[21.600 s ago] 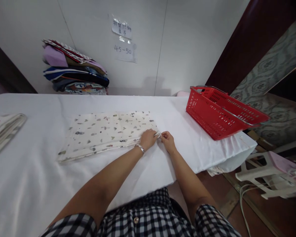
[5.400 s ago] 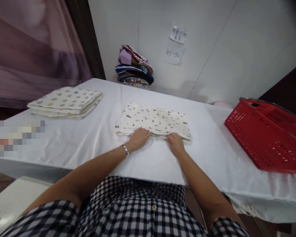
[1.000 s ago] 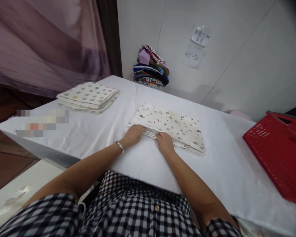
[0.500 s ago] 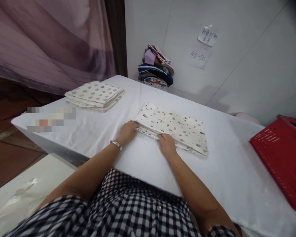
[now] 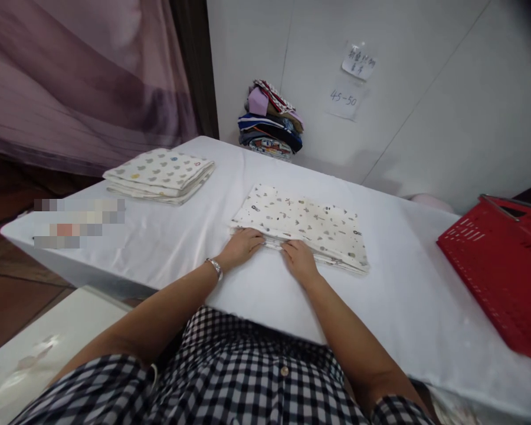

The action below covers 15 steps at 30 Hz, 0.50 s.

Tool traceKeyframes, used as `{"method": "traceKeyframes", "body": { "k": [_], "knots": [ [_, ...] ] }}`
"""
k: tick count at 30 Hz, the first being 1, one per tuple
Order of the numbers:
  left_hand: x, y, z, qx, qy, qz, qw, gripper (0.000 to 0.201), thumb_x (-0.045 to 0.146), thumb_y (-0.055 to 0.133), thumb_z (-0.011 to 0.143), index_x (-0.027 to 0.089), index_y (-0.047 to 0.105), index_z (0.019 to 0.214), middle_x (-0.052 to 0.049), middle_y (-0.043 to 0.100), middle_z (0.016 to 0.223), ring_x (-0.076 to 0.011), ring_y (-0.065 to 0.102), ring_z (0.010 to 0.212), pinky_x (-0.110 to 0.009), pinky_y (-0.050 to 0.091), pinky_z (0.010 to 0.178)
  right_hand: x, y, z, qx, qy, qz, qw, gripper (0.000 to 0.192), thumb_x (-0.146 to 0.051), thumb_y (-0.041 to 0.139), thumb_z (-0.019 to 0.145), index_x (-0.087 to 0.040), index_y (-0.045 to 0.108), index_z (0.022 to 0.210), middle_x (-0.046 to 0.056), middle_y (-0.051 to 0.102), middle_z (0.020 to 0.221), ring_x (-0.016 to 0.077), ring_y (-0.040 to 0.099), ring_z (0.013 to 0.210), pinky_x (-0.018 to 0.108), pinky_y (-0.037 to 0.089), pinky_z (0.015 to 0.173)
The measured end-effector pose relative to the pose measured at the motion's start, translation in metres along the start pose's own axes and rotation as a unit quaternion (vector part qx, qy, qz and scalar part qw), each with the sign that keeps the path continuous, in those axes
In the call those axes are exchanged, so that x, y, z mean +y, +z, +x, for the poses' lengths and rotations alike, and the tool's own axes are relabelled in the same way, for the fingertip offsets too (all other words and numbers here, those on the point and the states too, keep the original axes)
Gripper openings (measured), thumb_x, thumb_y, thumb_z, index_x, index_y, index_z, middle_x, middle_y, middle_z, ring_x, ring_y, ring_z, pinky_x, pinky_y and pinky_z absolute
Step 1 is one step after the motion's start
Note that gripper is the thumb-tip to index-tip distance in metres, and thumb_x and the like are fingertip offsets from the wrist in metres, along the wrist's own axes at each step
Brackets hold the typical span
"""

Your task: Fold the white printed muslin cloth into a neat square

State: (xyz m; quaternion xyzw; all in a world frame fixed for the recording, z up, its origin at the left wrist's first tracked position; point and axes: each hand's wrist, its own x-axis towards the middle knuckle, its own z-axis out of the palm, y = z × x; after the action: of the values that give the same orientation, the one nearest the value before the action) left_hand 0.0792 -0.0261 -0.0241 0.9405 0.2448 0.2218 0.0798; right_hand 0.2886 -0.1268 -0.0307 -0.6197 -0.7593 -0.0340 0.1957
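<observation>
A folded cream cloth with small printed figures (image 5: 305, 221) lies on the white-covered table (image 5: 402, 295). My left hand (image 5: 243, 245), with a silver bracelet at the wrist, rests on the cloth's near edge toward its left corner, fingers tucked at the layered hem. My right hand (image 5: 297, 260) sits beside it on the same near edge, fingertips gripping the folded layers. Both forearms reach forward over the table's front edge.
A second folded patterned cloth (image 5: 159, 174) lies at the table's left end. A stack of coloured fabrics (image 5: 272, 121) leans against the back wall under two paper notes (image 5: 349, 82). A red plastic basket (image 5: 500, 265) stands at the right. A purple curtain (image 5: 71, 82) hangs on the left.
Since the oldest frame the wide cloth has been folded smaller. Over the last second my hands stayed on its near edge, the left shifting slightly right; the view swung a little.
</observation>
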Motion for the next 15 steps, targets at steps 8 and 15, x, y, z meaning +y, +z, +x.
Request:
{"method": "traceKeyframes", "body": {
  "k": [8, 15],
  "knots": [
    [-0.0052, -0.0025, 0.0050, 0.001, 0.000, 0.033, 0.999, 0.029, 0.022, 0.040, 0.093, 0.023, 0.067, 0.104, -0.006, 0.066, 0.110, -0.0204, 0.055, 0.103, -0.037, 0.041, 0.086, 0.0021, 0.0058, 0.0012, 0.033, 0.005, 0.029, 0.999, 0.029, -0.023, 0.041, 0.095, -0.018, 0.068, 0.106, 0.008, 0.063, 0.101, 0.0192, 0.051, 0.094, 0.031, 0.041, 0.085],
    [-0.0040, -0.0024, -0.0012, 0.004, 0.014, 0.045, 0.999, 0.027, 0.028, 0.042, 0.094, 0.022, 0.067, 0.100, -0.005, 0.067, 0.106, -0.0200, 0.057, 0.097, -0.036, 0.041, 0.083, 0.0008, 0.0062, 0.0014, 0.040, 0.004, 0.052, 0.998, 0.026, -0.023, 0.046, 0.092, -0.019, 0.070, 0.100, 0.007, 0.063, 0.094, 0.0189, 0.050, 0.091, 0.031, 0.040, 0.083]
  ]
}}
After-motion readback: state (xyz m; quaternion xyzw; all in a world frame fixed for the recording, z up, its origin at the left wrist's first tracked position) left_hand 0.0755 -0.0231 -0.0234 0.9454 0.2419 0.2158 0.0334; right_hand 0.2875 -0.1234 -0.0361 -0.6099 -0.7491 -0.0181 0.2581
